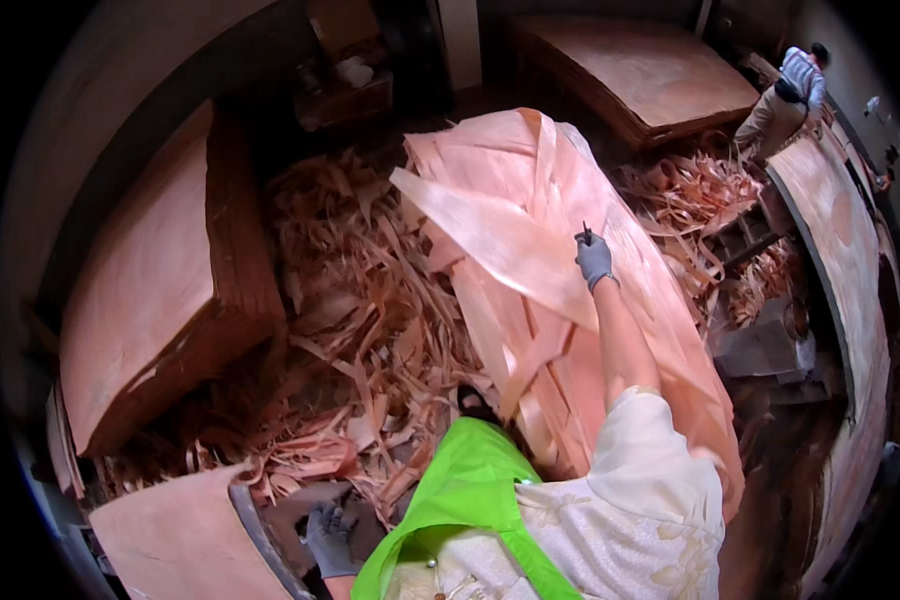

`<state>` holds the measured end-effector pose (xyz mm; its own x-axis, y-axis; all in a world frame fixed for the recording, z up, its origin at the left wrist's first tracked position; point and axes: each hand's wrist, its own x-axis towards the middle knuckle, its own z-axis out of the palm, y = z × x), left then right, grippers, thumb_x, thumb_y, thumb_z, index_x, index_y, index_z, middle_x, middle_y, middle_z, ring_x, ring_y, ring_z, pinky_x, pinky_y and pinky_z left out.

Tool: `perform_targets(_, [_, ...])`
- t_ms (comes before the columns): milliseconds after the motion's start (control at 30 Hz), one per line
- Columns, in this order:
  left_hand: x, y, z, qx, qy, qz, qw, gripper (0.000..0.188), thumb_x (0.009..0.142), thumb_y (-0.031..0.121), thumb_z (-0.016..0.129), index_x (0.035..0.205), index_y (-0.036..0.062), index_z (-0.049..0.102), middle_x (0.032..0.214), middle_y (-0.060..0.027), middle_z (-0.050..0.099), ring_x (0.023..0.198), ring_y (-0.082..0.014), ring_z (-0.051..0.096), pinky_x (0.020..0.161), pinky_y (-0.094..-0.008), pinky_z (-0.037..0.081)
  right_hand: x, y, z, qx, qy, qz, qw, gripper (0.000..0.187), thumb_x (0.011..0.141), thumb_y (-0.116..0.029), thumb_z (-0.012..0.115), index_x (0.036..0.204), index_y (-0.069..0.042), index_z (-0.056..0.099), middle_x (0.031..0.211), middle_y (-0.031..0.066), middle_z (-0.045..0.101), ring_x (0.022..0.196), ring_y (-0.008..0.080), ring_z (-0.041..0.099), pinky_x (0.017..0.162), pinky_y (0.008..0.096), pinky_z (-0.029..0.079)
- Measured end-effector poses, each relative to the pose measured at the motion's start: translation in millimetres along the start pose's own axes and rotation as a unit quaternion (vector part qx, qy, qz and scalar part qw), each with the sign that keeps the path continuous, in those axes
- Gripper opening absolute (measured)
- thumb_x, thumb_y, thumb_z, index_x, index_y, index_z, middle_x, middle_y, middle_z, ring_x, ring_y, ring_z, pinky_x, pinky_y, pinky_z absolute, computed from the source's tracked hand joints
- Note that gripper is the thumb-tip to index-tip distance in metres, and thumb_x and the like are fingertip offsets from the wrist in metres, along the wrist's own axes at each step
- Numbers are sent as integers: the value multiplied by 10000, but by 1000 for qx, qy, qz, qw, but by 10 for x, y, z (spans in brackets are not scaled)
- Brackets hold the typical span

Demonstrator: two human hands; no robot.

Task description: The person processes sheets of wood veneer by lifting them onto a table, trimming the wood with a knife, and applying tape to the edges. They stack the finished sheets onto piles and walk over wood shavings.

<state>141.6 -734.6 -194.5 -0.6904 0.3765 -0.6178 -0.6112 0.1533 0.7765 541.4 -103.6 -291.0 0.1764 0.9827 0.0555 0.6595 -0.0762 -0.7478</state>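
Veneer heap (660,320), pinkish, in crumpled sheets, ahead of us; over it our gloved right hand (594,260), grip clamped on a small dark tool (586,232). Our gloved left hand (330,536), near a pale panel (185,535): grip, we cannot tell. Leftward, shavings (365,290); beyond, a sheet stack (155,290).

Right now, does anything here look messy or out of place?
Yes. Torn, curled scraps lie strewn left of the central pile of thin sheets, in contrast to the squarer stack at far left. A loose pale piece also lies slantwise across that pile, left of the gloved right hand.
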Motion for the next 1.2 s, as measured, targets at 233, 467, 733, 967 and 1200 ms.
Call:
perform_targets(233, [513, 589, 1310, 51, 46, -38, 997, 386, 869, 220, 533, 1219, 62, 488, 994, -99, 589, 812, -187, 591, 687, -281, 495, 1071, -790, 627, -83, -16, 73, 994, 749, 727, -316, 694, 1303, -3, 330, 1139, 275, 543, 1027, 372, 563, 847, 417, 462])
perform_targets(467, [892, 599, 1653, 88, 21, -99, 991, 418, 833, 204, 566, 1208, 43, 479, 951, -94, 605, 814, -199, 604, 688, -305, 507, 1449, -549, 910, -127, -96, 124, 979, 573, 678, -291, 711, 1148, -19, 526, 1012, 240, 612, 959, 351, 598, 816, 382, 472])
perform_targets(733, [1632, 969, 3803, 291, -259, -42, 920, 323, 893, 178, 528, 1173, 19, 506, 947, -26, 549, 848, -96, 519, 716, -226, 429, 474, -1421, 303, -72, 86, -161, 981, 406, 744, -212, 674, 1112, -82, 561, 907, 140, 625, 775, 305, 621, 647, 377, 490])
perform_targets(967, [1505, 437, 6720, 185, -503, -45, 843, 768, 851, 263, 601, 1397, -24, 142, 1376, -205, 321, 1201, -267, 414, 969, -378, 386, -381, -1632, -80, -144, 38, -231, 961, 560, 726, -303, 705, 1193, -72, 499, 1035, 147, 582, 677, 293, 619, 559, 360, 489])
perform_targets(1200, [1636, 512, 7572, 185, -508, 205, 816, 241, 807, 127, 540, 974, -39, 591, 807, -64, 616, 692, -137, 563, 589, -260, 451, -1897, -379, -806, -174, -6, -40, 984, 828, 626, -314, 772, 1300, -48, 372, 1347, 202, 392, 775, 340, 633, 587, 392, 507])
